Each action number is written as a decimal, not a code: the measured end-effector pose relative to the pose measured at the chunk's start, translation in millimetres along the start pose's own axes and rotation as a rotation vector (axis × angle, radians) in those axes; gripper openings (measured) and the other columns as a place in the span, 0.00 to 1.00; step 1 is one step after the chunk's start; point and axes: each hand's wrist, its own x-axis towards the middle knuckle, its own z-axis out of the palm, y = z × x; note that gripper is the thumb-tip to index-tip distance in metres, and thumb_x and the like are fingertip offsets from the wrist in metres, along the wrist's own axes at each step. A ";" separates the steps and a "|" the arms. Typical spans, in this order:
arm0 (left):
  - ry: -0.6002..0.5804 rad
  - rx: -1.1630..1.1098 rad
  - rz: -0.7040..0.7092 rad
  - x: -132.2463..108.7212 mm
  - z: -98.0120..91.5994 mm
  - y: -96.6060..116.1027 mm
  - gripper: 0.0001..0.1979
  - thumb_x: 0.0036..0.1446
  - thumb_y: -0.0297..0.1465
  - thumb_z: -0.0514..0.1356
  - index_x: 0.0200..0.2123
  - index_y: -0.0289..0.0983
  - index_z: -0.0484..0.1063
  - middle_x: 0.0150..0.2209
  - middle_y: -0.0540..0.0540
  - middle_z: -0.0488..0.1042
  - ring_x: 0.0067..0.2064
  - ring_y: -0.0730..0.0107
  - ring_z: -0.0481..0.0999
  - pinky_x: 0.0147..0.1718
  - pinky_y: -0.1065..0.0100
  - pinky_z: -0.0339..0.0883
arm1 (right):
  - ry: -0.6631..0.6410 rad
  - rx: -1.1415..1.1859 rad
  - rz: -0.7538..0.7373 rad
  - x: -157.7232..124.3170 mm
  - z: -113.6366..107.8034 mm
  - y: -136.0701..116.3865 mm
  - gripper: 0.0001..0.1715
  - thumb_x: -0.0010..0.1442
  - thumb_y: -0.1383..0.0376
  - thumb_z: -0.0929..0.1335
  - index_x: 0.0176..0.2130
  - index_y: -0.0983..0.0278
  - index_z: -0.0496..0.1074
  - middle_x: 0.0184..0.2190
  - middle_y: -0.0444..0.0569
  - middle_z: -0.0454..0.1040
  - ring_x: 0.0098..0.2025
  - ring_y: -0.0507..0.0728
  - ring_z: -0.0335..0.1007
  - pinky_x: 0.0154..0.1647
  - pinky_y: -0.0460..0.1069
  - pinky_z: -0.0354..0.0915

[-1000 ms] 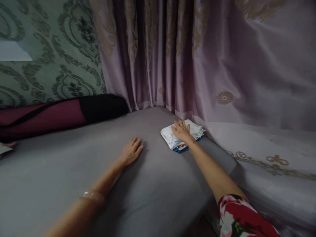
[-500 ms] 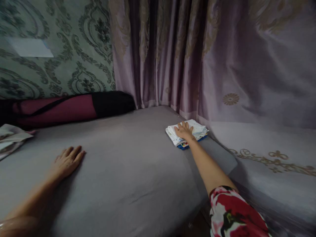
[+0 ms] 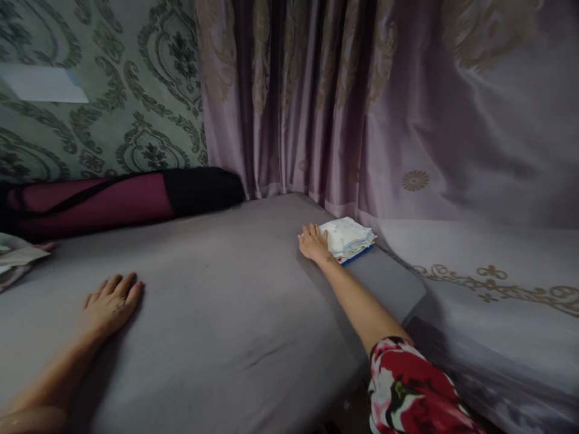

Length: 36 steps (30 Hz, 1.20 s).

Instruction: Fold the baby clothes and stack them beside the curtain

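A stack of folded cloths (image 3: 349, 236), white on top with a blue layer underneath, lies near the far right corner of the grey-covered mattress (image 3: 217, 301). My right hand (image 3: 314, 242) is at the left edge of this stack, its fingers spread and palm down; it covers part of the stack's left side. On the left, my left hand (image 3: 113, 301) rests flat on the grey sheet with its fingers apart, holding nothing.
A long maroon and black bag (image 3: 113, 199) lies along the patterned wall. Crumpled pale fabric (image 3: 18, 256) sits at the left edge. Purple curtains (image 3: 289, 108) hang behind the corner and down the right side. A white sheet (image 3: 43, 83) is on the wall.
My right hand has slid left from the top of the stack to its left edge. My left hand stays flat on the sheet. The view has shifted slightly.
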 end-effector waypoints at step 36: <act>0.093 0.047 0.075 -14.3 -13.0 21.2 0.28 0.67 0.41 0.40 0.63 0.35 0.60 0.66 0.33 0.57 0.68 0.50 0.53 0.63 0.49 0.47 | -0.064 0.133 -0.546 -61.4 53.2 -245.7 0.32 0.65 0.59 0.58 0.64 0.72 0.59 0.66 0.65 0.54 0.65 0.68 0.53 0.57 0.60 0.59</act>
